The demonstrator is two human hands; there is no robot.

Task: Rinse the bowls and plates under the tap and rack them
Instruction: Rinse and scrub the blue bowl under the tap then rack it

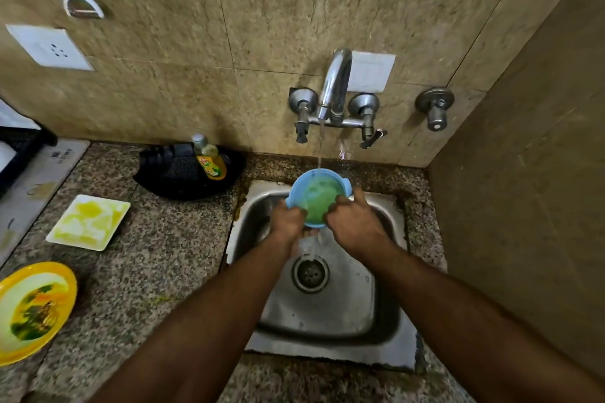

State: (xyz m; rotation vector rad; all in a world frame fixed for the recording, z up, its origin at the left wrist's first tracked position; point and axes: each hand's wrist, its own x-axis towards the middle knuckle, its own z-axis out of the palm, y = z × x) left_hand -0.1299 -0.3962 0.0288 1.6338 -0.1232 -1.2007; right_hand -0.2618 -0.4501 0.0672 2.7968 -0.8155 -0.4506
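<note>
**Sink station: blue bowl held under running tap**

The work surface is a speckled granite counter (157, 258), brown and grey, with a square steel sink (330, 314) set into it at the right. The sink's edge seal looks ragged and discoloured along the left and front sides. A round strainer drain (310, 273) sits in the basin floor. The back wall (268, 10) is tiled in mottled beige stone; a similar wall closes the corner on the right.

A chrome wall-mounted tap (334, 88) with two lever valves runs a thin stream of water. A separate valve knob (435, 108) is fixed to the wall further right. A white plate (376, 70) sits on the wall behind the spout, and a white socket (49, 47) at the upper left.

The blue bowl (317, 196) is held over the back of the sink, directly under the stream, its inside tinted green and wet. The left hand (287, 217) grips the near left rim with fingers curled round it. The right hand (355, 222) holds the right rim, fingers bent over the edge into the bowl. Water spills from the bowl's lower edge toward the drain.

On the counter to the left lie a square white plate (89, 222) smeared yellow and, nearer the front edge, a round yellow plate (32, 311) with food residue. A black rack (186, 173) stands against the wall, holding a dish soap bottle (209, 159).
</note>
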